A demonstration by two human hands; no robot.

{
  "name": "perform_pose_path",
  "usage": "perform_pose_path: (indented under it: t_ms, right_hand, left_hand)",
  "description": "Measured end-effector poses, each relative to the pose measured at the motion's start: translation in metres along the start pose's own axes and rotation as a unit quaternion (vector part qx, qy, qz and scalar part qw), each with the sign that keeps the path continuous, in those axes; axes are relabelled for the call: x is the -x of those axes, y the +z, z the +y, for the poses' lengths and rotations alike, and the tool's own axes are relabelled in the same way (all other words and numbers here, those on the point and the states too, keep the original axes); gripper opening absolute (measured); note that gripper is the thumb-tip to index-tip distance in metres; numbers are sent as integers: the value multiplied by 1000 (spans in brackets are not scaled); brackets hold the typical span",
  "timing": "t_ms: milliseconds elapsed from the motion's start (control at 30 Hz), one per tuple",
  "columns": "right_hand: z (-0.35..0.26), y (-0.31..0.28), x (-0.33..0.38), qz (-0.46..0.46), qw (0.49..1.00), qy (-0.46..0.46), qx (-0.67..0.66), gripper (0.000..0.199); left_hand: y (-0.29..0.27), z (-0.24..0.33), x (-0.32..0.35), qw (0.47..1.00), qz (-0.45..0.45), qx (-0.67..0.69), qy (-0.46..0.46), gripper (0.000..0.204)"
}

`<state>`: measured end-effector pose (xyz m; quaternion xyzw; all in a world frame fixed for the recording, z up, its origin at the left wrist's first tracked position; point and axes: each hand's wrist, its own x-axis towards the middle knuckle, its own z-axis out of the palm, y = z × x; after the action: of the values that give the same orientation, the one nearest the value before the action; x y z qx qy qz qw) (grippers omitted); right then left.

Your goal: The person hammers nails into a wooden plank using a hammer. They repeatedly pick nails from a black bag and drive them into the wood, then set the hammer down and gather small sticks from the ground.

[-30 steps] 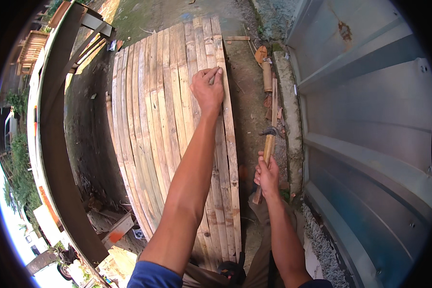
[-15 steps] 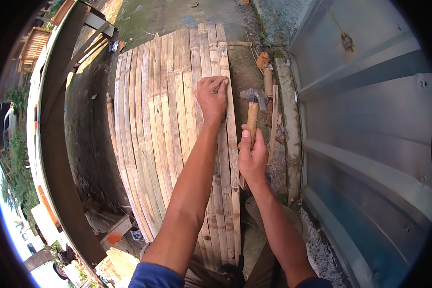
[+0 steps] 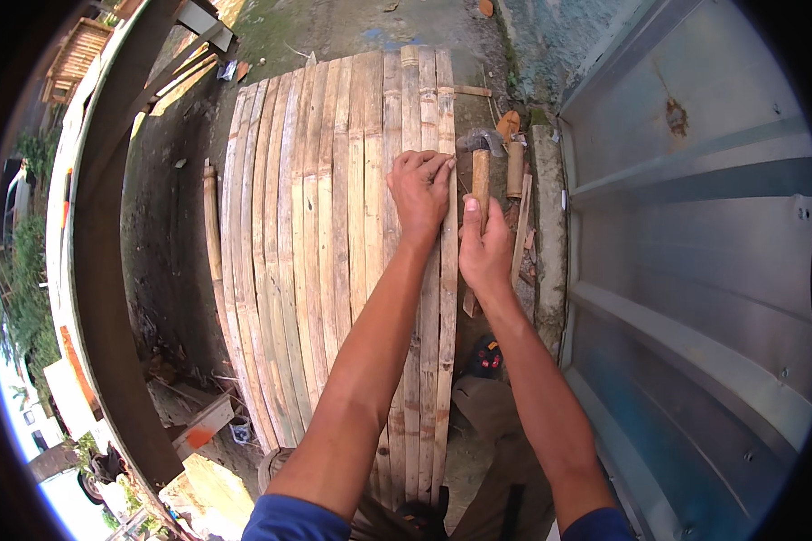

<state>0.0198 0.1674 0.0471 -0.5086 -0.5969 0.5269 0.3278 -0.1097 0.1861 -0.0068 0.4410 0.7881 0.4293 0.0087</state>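
A long panel of split bamboo slats [image 3: 334, 225] lies lengthwise before me. At its right edge, my left hand [image 3: 419, 194] rests with curled fingers, thumb and forefinger pinched on the outermost slat. Whatever sits in that pinch is too small to make out. Just right of the panel, my right hand [image 3: 485, 248] is wrapped round the wooden handle of a hammer [image 3: 481, 176]. The metal head points away from me, a little beyond and to the right of my left fingertips, apart from the bamboo.
Corrugated metal sheeting [image 3: 686, 243] walls the right side, with a concrete kerb [image 3: 549, 207] along its foot. Between kerb and panel lie a bamboo piece [image 3: 515, 169] and wood scraps. A dark beam [image 3: 108, 243] runs along the left. A loose bamboo pole [image 3: 211, 216] lies beside the panel.
The hammer has swung a little away from me and now stands more upright, its head nearer my left fingertips. My left hand keeps its pinch at the panel's edge. The whole view has shifted slightly.
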Motion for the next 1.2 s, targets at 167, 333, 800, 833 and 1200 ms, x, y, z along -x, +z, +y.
perform_pose_path:
  t_ms: [167,333,800,833,1200]
  right_hand:
    - [-13,-4,-6,-35,999,8,4,40]
    - [0,-4,-14,-6,998,-4,58,44]
    - [-11,-10,-8,40,998,-47,26,44]
    - [-10,-12,-13,17,994,-71,85,43]
    - [-74,-54,28,-29,973,120,-193,38]
  left_hand:
    - [-2,-4,0,1000,3,16,-3,13]
    - [-2,-4,-1,1000,0,14,-4,12]
    - [-4,0,0,1000,8,17,-8,13]
    - [-2,1,0,1000,7,17,-4,13]
    - [-22,4,20,996,-39,-81,-10,42]
